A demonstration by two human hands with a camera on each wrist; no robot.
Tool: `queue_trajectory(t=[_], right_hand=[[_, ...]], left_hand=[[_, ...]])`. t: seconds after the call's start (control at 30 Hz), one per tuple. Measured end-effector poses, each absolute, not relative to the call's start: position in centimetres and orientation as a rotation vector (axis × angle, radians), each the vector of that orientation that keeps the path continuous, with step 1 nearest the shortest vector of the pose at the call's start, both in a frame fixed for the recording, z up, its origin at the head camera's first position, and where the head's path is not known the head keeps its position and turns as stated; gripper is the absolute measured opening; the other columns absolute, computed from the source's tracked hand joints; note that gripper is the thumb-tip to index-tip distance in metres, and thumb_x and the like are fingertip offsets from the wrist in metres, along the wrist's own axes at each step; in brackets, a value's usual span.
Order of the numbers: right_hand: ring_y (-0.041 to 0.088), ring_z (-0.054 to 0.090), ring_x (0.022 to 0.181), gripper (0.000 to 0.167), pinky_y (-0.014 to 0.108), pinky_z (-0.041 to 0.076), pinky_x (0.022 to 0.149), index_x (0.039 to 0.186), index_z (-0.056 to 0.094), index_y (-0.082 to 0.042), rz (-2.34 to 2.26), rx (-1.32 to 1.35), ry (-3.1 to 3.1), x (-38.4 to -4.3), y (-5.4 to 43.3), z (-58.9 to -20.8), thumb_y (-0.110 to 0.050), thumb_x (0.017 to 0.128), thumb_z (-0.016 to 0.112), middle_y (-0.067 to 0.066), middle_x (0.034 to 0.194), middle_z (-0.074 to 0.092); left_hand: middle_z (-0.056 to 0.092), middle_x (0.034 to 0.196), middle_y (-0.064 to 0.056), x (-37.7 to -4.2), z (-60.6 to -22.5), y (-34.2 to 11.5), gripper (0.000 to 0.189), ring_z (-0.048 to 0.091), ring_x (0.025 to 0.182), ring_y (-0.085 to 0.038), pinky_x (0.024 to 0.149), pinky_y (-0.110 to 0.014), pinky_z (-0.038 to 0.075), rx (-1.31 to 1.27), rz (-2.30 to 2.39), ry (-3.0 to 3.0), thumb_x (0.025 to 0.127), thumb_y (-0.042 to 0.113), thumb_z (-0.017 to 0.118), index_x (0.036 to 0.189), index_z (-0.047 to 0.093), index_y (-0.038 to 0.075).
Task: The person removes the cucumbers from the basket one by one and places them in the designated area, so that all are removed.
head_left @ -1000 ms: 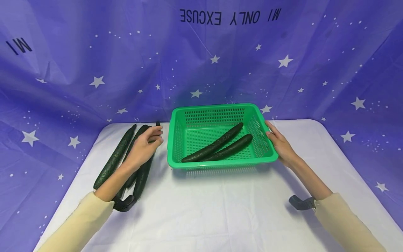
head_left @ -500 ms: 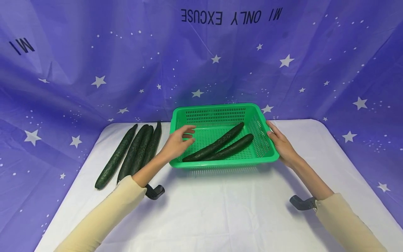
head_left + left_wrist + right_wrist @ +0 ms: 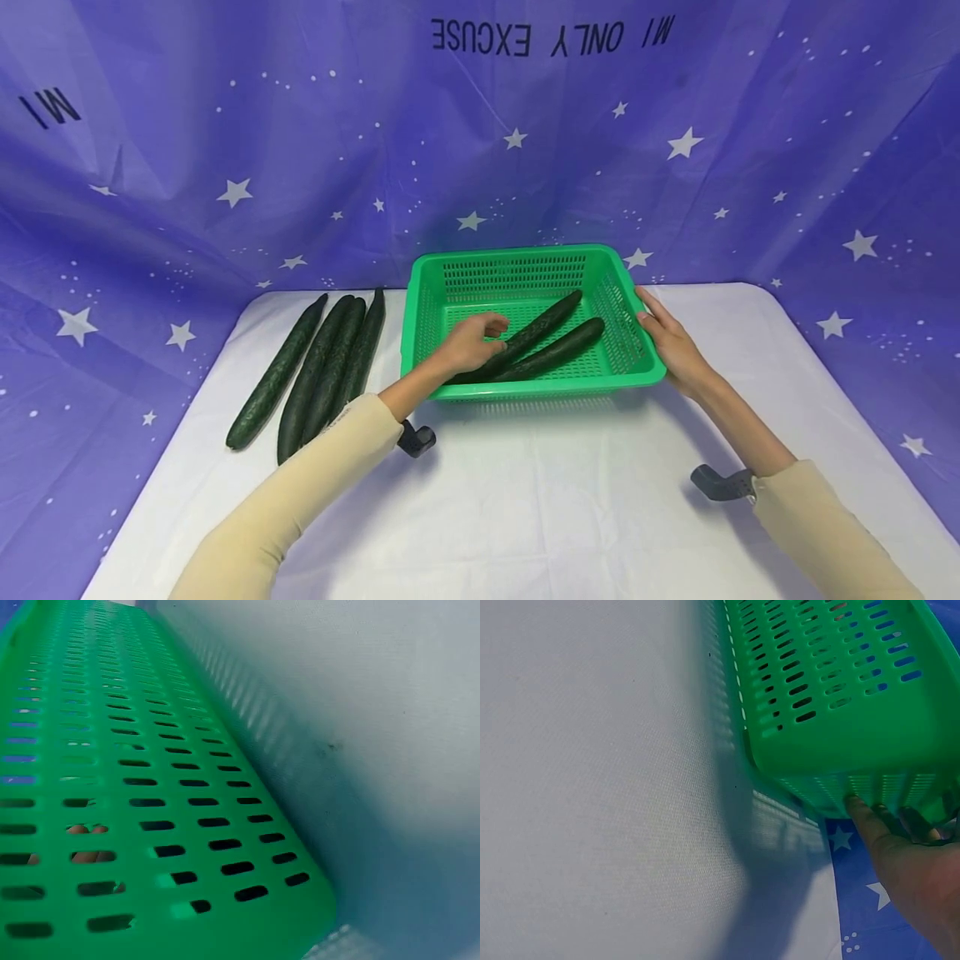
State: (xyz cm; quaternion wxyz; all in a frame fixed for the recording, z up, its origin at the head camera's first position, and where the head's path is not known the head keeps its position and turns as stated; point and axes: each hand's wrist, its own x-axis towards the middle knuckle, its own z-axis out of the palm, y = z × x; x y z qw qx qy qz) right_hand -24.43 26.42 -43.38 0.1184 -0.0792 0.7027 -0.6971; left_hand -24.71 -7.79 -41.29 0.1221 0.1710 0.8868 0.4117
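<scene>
Left hand point(image 3: 474, 343) partly hides cucumber point(image 3: 542, 327) in basket point(image 3: 540, 387); sleeves point(image 3: 300, 492) cut by bottom edge.

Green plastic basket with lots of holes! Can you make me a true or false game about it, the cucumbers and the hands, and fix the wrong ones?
1. Two long dark-green cucumbers lie inside the green plastic basket. True.
2. The person's right hand is nowhere near the basket. False: the right hand holds the basket's right edge.
3. Four other dark-green cucumbers lie on the white tabletop. True.
4. The person's left hand is over the cucumbers outside the basket. False: the left hand reaches inside the basket.
5. The purple-blue cloth behind the table has white stars. True.
</scene>
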Motion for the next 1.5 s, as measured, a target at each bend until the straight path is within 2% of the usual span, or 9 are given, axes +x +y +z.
queue_trajectory(t=[0.67,0.93,1.07,1.13,1.2,1.27,1.37,1.43,1.5], right_hand=[[0.016,0.058,0.11,0.064,0.027,0.054,0.083,0.163,0.004,-0.027,-2.06,-0.243,2.029,-24.4,26.5,-43.3,-0.036,0.109,0.038,0.023,0.157,0.019],[0.017,0.056,0.114,0.065,0.027,0.054,0.085,0.163,0.003,-0.025,-2.048,-0.246,2.046,-24.4,26.5,-43.4,-0.036,0.109,0.038,0.025,0.159,0.016],[0.017,0.056,0.114,0.065,0.026,0.053,0.085,0.163,0.003,-0.024,-2.053,-0.243,2.044,-24.4,26.6,-43.4,-0.035,0.109,0.038,0.025,0.159,0.015],[0.016,0.055,0.113,0.064,0.025,0.053,0.085,0.163,0.003,-0.025,-2.055,-0.242,2.045,-24.4,26.6,-43.4,-0.035,0.109,0.038,0.024,0.16,0.015],[0.015,0.055,0.113,0.064,0.025,0.053,0.085,0.163,0.004,-0.025,-2.057,-0.239,2.047,-24.4,26.6,-43.4,-0.035,0.109,0.038,0.024,0.16,0.014],[0.015,0.054,0.114,0.064,0.024,0.053,0.085,0.163,0.004,-0.026,-2.055,-0.238,2.05,-24.4,26.6,-43.4,-0.035,0.109,0.038,0.024,0.16,0.014],[0.015,0.053,0.115,0.064,0.024,0.052,0.086,0.163,0.004,-0.025,-2.055,-0.238,2.046,-24.5,26.6,-43.4,-0.035,0.109,0.038,0.023,0.161,0.013],[0.016,0.053,0.115,0.065,0.024,0.052,0.086,0.163,0.003,-0.024,-2.057,-0.243,2.041,-24.5,26.5,-43.5,-0.035,0.109,0.038,0.023,0.161,0.013],[0.016,0.054,0.115,0.065,0.024,0.052,0.087,0.163,0.003,-0.023,-2.063,-0.249,2.034,-24.5,26.5,-43.5,-0.034,0.109,0.038,0.024,0.161,0.013]], left_hand=[[0.046,0.148,-0.019,-26.3,-42.2,-6.0,0.058,0.043,0.135,-0.034,0.103,-0.046,0.044,0.501,0.807,2.537,0.1,0.008,0.062,0.153,0.04,0.01],[0.047,0.147,-0.02,-26.2,-42.2,-6.0,0.056,0.044,0.134,-0.034,0.097,-0.043,0.046,0.5,0.857,2.531,0.1,0.005,0.06,0.153,0.042,0.009],[0.047,0.147,-0.021,-26.1,-41.9,-5.9,0.052,0.054,0.122,-0.032,0.08,-0.036,0.045,0.535,0.912,2.552,0.101,0.005,0.057,0.151,0.044,0.008],[0.047,0.146,-0.022,-26.1,-41.8,-5.9,0.051,0.063,0.095,-0.029,0.07,-0.033,0.043,0.564,0.948,2.566,0.101,0.005,0.056,0.151,0.045,0.007],[0.049,0.144,-0.023,-26.1,-41.6,-6.0,0.05,0.059,0.068,-0.022,0.062,-0.03,0.04,0.593,0.98,2.579,0.1,0.007,0.056,0.15,0.046,0.006],[0.059,0.131,-0.026,-26.0,-41.5,-6.1,0.05,0.047,0.05,-0.014,0.058,-0.028,0.037,0.615,1.012,2.582,0.1,0.008,0.056,0.149,0.046,0.005],[0.068,0.087,-0.025,-25.9,-41.2,-6.4,0.05,0.031,0.037,-0.009,0.054,-0.027,0.037,0.62,1.063,2.575,0.1,0.008,0.056,0.149,0.046,0.003],[0.06,0.06,-0.017,-25.8,-40.8,-6.6,0.05,0.025,0.037,-0.008,0.053,-0.027,0.037,0.622,1.096,2.579,0.1,0.007,0.056,0.148,0.046,0.003],[0.051,0.05,-0.009,-25.7,-40.2,-6.9,0.05,0.021,0.038,-0.008,0.054,-0.027,0.037,0.632,1.128,2.584,0.099,0.006,0.056,0.148,0.046,0.002]])
